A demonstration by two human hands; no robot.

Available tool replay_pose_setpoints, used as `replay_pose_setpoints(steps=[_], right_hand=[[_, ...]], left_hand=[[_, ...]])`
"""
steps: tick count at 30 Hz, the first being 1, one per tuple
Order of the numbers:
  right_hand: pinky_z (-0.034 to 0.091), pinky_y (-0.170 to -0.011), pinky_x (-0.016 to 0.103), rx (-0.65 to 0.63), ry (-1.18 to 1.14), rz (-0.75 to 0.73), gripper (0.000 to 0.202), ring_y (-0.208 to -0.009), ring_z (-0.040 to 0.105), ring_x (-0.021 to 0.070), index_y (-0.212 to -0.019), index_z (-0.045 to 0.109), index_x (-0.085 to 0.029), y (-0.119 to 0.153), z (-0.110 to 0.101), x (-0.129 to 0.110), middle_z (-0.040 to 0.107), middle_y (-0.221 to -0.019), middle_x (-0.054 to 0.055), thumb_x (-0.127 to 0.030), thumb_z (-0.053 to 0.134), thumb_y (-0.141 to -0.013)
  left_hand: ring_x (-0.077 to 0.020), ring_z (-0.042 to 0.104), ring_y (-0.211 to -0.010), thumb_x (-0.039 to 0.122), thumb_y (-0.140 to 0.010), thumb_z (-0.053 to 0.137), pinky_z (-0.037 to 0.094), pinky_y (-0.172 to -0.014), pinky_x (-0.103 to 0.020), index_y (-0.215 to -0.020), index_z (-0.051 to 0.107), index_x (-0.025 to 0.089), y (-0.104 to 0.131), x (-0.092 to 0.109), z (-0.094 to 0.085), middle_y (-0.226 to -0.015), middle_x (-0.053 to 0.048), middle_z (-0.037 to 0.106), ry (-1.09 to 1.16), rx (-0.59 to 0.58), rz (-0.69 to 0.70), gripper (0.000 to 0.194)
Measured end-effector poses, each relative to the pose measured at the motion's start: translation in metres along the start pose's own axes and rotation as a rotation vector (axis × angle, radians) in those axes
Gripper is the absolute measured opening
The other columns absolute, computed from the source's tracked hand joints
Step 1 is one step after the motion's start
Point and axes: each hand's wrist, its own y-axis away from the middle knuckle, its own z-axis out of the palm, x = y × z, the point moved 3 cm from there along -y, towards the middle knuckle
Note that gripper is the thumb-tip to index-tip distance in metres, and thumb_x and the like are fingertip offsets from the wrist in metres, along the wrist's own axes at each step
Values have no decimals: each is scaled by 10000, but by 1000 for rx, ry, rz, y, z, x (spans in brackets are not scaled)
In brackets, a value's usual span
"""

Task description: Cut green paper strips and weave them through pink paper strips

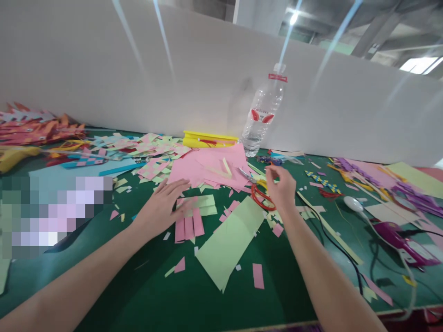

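Note:
My left hand [161,207] is open, palm down, its fingertips beside a small piece of pink strips [188,226] partly woven with a pale green strip [206,204]. My right hand [283,186] is raised a little, with thumb and forefinger pinched together; whatever they hold, if anything, is too small to make out. Just left of that hand lie scissors [255,196] with red and yellow handles, blades pointing to the far left. A long pale green paper [230,242] rests between my hands. Behind it are pink sheets [204,163].
A clear plastic bottle [262,115] leans against the white partition [155,69]. Woven paper pieces [155,147] pile up at the back left, near a yellow glue gun [17,157]. To the right lies a purple glue gun [398,240] with a black cord [332,235]. Paper scraps litter the green table.

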Motion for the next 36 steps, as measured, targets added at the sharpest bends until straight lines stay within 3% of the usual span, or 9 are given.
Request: replay_pose_setpoints(steps=[3,6,10,17,23,27,36], right_hand=[[396,-869,340,-76,190,261,326,-938,542,230,-1079,538,-137,-13,1,40,623,-1004,108,-287,421,-814],[365,-912,387,-124,276,376,417,-1081,479,287,-1140,499,-95,-21,3,66,567,-1135,163,-318,454,-791],[351,-939,400,-239,378,455,530,-1169,431,332,-1204,465,-48,-31,10,83,499,-1237,217,-388,481,-798],[382,-919,464,-416,512,513,665,-1163,443,384,-1171,504,-7,-49,25,94,512,-1204,259,-554,465,-795],[395,-912,467,-430,568,509,736,-1166,440,377,-1192,496,7,-56,39,94,492,-1220,267,-603,443,-783],[403,-912,456,-422,582,493,711,-1167,442,363,-1207,491,-8,-57,46,94,483,-1237,253,-584,433,-794],[406,-911,470,-410,566,486,749,-1159,452,367,-1193,510,-21,-62,50,93,497,-1232,248,-633,424,-770]], left_hand=[[-247,502,-1162,400,-925,301,337,-1028,-459,-1171,531,180,-2,-16,-2,-1228,-101,584,18,67,-109,402],[-266,550,-1080,342,-902,318,424,-925,-455,-1074,582,192,-3,-25,-1,-1131,-95,636,27,74,-170,349],[-255,580,-1027,271,-881,322,425,-897,-448,-1019,614,213,-3,-24,1,-1072,-70,666,29,31,-151,328],[-267,541,-1083,279,-913,309,401,-909,-446,-1091,599,184,-1,-17,2,-1139,-97,627,-49,-13,-93,354],[-244,431,-1209,457,-931,332,308,-1007,-433,-1247,491,232,-1,-11,1,-1305,-65,509,0,-161,107,419],[-255,407,-1230,603,-851,407,267,-1033,-437,-1303,431,234,1,-11,-2,-1336,-72,484,80,-252,99,584],[-247,455,-1179,539,-846,472,272,-1006,-425,-1230,521,276,2,-12,1,-1269,-38,549,108,-226,129,468]])
